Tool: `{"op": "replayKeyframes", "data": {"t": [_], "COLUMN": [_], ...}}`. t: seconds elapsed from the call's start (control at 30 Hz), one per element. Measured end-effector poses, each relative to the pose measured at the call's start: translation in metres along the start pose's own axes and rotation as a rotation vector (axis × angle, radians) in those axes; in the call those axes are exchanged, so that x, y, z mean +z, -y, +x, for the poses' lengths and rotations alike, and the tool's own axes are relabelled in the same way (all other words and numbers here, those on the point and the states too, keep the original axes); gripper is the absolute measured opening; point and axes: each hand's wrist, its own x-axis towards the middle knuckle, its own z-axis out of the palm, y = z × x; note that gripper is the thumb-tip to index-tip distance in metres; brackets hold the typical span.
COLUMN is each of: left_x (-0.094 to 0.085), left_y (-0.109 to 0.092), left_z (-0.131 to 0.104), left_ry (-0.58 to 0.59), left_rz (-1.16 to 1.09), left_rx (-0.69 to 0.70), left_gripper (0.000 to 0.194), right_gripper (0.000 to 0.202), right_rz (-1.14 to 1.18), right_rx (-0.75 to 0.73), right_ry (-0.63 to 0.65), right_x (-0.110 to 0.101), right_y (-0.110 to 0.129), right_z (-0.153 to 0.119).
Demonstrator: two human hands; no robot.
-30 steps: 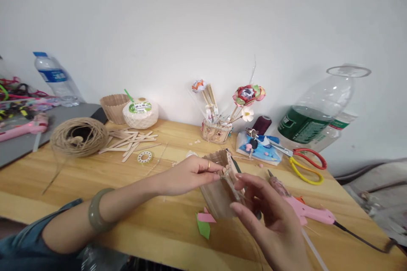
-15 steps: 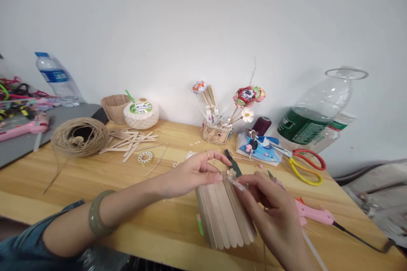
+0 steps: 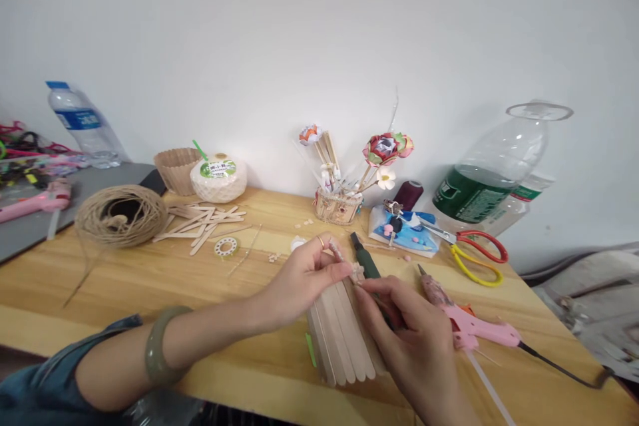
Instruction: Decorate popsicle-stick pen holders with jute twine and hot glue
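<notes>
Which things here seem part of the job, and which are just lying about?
Likely part of the job:
stick-built piece, left hand and right hand at its far end
loose sticks
pink glue gun beside the right hand

Seemingly just lying about:
coconut
blue-labelled bottle
scissors

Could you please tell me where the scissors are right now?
In the head view, the scissors lie right of centre, between the large green-labelled bottle and the pink glue gun by the right hand.
</notes>
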Motion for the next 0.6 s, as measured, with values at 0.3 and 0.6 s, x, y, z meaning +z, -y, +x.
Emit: {"op": "replayKeyframes", "data": {"t": [0.3, 0.6], "left_x": [-0.0007, 0.0010], "left_y": [0.0048, 0.0045], "left_z": [-0.0045, -0.0059], "left_ry": [-0.025, -0.076], "left_rz": [0.037, -0.027], "left_rx": [0.042, 0.006], "left_gripper": [0.026, 0.030], "right_gripper": [0.013, 0.017], "right_rz": [0.019, 0.079], "right_rx": [-0.070, 0.041], "right_ry": [-0.020, -0.044], "right_x": [0.0006, 0.0032], "right_y": [-0.0007, 0.0009], "right_z": [0.0001, -0.0022]}}
